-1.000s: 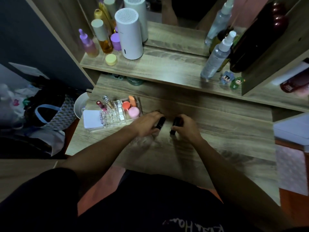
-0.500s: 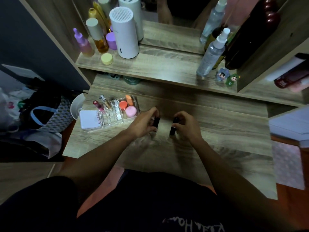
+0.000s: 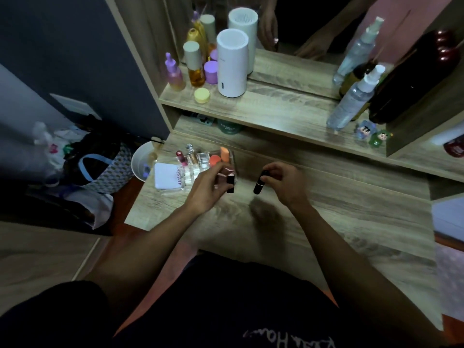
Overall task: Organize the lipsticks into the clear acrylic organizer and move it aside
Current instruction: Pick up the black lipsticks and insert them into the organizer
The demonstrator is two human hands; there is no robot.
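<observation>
Two black cylindrical lipsticks, each held above the wooden dressing table (image 3: 326, 222).
Left hand (image 3: 208, 187) pinched one black lipstick (image 3: 231, 183) just beside the clear acrylic organizer (image 3: 198, 167) — right hand (image 3: 283, 182) gripped the other lipstick (image 3: 259, 182); a white square compact (image 3: 167, 175) lay at the organizer's left.

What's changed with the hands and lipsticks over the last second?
Both hands have lifted their black lipsticks off the table: the left hand carries its lipstick toward the acrylic organizer, and the right hand raises its own. Organizer unmoved.
</observation>
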